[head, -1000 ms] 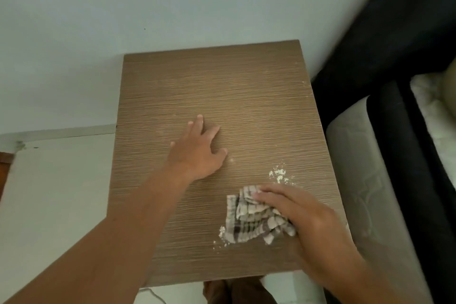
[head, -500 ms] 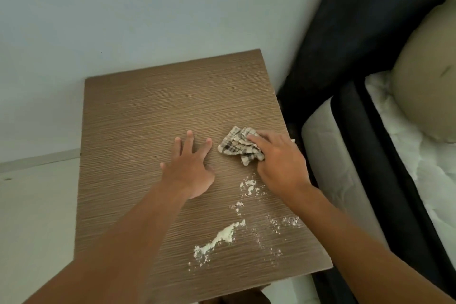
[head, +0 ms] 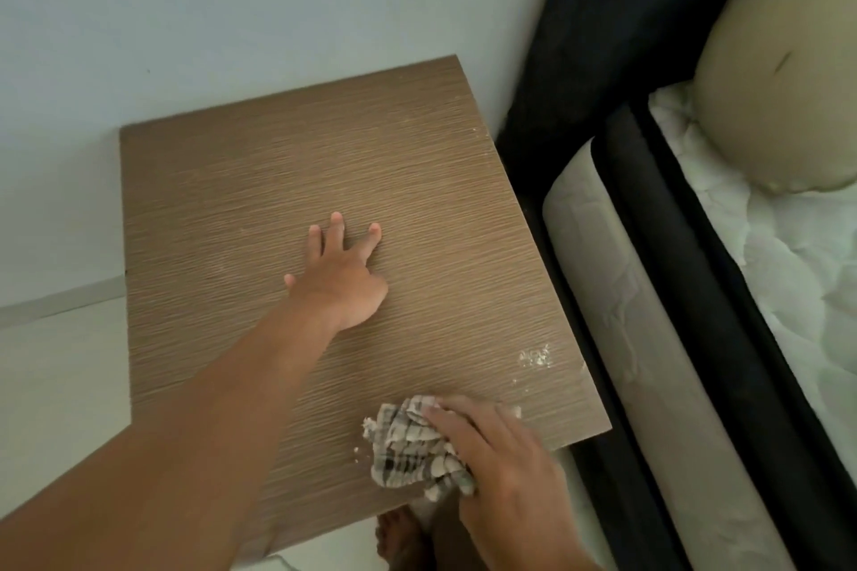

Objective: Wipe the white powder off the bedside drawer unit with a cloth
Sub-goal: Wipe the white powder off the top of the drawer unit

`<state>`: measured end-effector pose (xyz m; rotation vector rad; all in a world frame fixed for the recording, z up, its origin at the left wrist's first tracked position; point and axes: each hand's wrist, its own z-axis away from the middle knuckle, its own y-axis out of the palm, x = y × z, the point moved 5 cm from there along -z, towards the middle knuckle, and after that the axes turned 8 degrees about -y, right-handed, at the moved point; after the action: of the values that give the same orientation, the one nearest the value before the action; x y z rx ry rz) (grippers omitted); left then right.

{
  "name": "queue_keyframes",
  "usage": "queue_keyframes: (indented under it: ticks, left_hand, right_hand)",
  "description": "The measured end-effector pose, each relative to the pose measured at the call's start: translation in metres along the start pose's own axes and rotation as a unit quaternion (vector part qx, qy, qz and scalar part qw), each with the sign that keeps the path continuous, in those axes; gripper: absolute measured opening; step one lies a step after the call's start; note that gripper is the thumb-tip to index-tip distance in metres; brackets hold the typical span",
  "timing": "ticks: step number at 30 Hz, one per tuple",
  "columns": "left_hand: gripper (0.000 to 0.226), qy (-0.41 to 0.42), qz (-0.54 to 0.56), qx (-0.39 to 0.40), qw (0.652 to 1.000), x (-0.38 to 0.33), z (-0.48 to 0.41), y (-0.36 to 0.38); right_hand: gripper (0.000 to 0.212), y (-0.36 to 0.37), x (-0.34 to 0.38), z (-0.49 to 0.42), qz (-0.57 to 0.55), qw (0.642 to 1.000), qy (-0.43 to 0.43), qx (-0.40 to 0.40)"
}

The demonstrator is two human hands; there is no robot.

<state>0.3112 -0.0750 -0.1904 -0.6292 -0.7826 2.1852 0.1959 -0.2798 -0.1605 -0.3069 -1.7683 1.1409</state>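
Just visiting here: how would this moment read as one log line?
step: wiping | right hand: grips checked cloth at near edge | left hand: flat on drawer unit top | white powder: traces by right edge

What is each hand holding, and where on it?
The right hand grips the bunched cloth, fingers over its right side. The left hand holds nothing; it rests flat on the drawer unit.

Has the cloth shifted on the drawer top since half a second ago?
Yes. The cloth, under the right hand, went from beside the left hand back to the drawer unit's near edge.
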Motion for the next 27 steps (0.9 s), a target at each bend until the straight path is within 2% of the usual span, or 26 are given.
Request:
queue_keyframes:
  ticks: [6, 10, 12, 16, 19, 21, 24, 27]
  left_hand:
    - [0.071, -0.001, -0.004, -0.006, 1.0, 0.0, 0.001, 0.0]
    - [0.073, 0.0, -0.001, -0.006, 1.0, 0.001, 0.001, -0.001]
    - [0.072, 0.002, -0.001, -0.005, 1.0, 0.001, 0.0, -0.001]
    - [0.073, 0.002, -0.001, -0.004, 1.0, 0.003, -0.002, -0.001]
    - [0.073, 0.004, -0.007, -0.002, 1.0, 0.003, -0.002, -0.002]
    - [0.074, 0.003, -0.004, 0.0, 1.0, 0.003, -0.001, -0.002]
    - [0.073, -0.002, 0.0, 0.006, 1.0, 0.002, -0.001, -0.003]
    - [0.068, -0.003, 0.006, 0.012, 1.0, -0.001, -0.003, -0.007]
  right_hand:
    - [0.059, -0.068, -0.044, -0.028, 0.054, 0.979, 0.17, -0.101]
    - [0.057, -0.062, -0.081, -0.032, 0.078, 0.962, 0.254, -0.065]
    - [0.056, -0.045, -0.081, -0.024, 0.075, 0.963, 0.253, -0.052]
    - [0.062, -0.011, -0.053, 0.003, 0.071, 0.971, 0.216, -0.078]
    - [0.069, 0.018, -0.022, 0.027, 0.032, 0.977, 0.194, -0.076]
    - [0.063, 0.032, 0.002, 0.034, -0.008, 0.985, 0.161, -0.065]
    - [0.061, 0.029, 0.019, 0.026, -0.071, 0.983, 0.151, -0.073]
    - [0.063, -0.005, 0.01, -0.005, -0.16, 0.975, 0.138, -0.075]
